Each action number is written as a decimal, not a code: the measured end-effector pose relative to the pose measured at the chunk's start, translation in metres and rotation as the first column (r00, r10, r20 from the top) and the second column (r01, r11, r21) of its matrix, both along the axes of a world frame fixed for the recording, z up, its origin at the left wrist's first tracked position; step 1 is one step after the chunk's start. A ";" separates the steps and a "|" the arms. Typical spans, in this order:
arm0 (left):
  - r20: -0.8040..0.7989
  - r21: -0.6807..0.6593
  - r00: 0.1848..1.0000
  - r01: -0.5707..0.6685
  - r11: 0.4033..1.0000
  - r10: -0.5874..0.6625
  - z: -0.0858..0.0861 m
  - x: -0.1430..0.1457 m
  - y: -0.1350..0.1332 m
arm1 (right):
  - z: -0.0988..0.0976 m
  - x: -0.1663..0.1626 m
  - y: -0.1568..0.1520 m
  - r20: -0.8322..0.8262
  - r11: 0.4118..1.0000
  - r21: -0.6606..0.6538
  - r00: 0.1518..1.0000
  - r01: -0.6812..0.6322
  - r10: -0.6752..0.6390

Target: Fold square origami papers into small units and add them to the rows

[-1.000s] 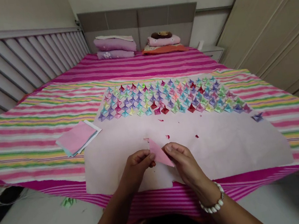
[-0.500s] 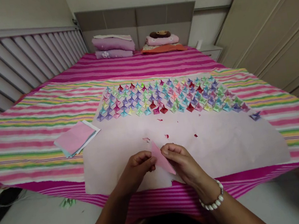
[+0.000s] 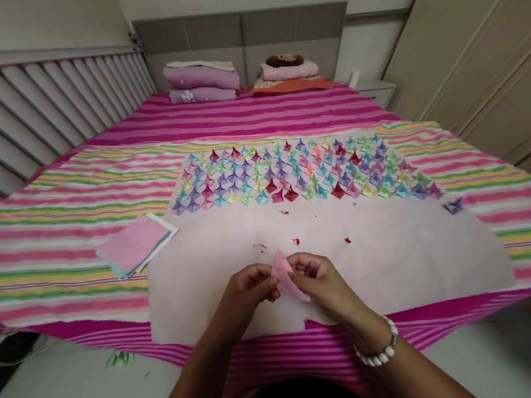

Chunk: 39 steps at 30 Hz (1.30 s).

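Pinching the left edge of a folded pink paper (image 3: pixel 284 279), the left hand (image 3: pixel 253 286) has its thumb pressed against its curled fingers, low in the middle of the frame. The right hand (image 3: pixel 319 280), a white bracelet (image 3: pixel 383 348) on its wrist, is clamped on the opposite edge, thumb on the near face. The pink paper, pointed at top and bending to the lower right, is held between them over a pale sheet (image 3: pixel 403 262). Small red scraps (image 3: pixel 296 242) lie just beyond the hands. Rows of many-coloured folded shapes (image 3: pixel 290 193) cross the sheet at mid-frame. Left of centre, a paper stack (image 3: pixel 133 244), pink on top, lies on the striped bedcover (image 3: pixel 45 249), overlapping the sheet's edge.
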<state>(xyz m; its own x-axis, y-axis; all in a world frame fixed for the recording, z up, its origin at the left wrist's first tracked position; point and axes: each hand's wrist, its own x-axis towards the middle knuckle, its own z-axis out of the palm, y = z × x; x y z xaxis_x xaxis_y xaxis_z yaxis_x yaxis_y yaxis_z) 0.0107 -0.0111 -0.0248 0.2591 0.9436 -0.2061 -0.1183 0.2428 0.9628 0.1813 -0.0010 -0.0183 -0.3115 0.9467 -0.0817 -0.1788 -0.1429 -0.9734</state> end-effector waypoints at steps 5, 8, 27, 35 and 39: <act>-0.086 0.073 0.985 -0.146 0.987 0.152 0.006 0.014 -0.001 | -0.002 -0.008 0.004 0.189 0.964 0.218 0.963 0.151 -0.194; -0.165 0.164 0.969 -0.158 0.974 0.185 0.010 0.022 -0.004 | -0.003 -0.014 0.003 0.289 0.895 0.401 0.899 0.198 -0.329; -0.505 0.316 0.806 -0.160 0.935 0.309 0.012 0.026 0.006 | -0.017 -0.020 -0.002 0.380 0.699 0.706 0.772 0.115 -0.510; -0.403 0.222 0.840 -0.296 0.929 0.364 0.014 0.029 0.007 | -0.023 -0.026 -0.006 0.322 0.585 0.804 0.749 0.107 -0.579; -0.438 0.231 0.827 -0.274 0.934 0.351 0.011 0.028 0.006 | -0.023 -0.027 -0.007 0.292 0.548 0.828 0.742 0.121 -0.604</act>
<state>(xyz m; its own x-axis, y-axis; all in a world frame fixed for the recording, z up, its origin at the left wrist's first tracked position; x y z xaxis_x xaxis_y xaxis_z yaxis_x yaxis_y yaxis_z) 0.0387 -0.0048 -0.0139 -0.1451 0.9866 -0.0742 0.3078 0.1163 0.9443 0.1545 -0.0079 -0.0411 -0.0628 0.7544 0.6535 0.4923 0.5930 -0.6372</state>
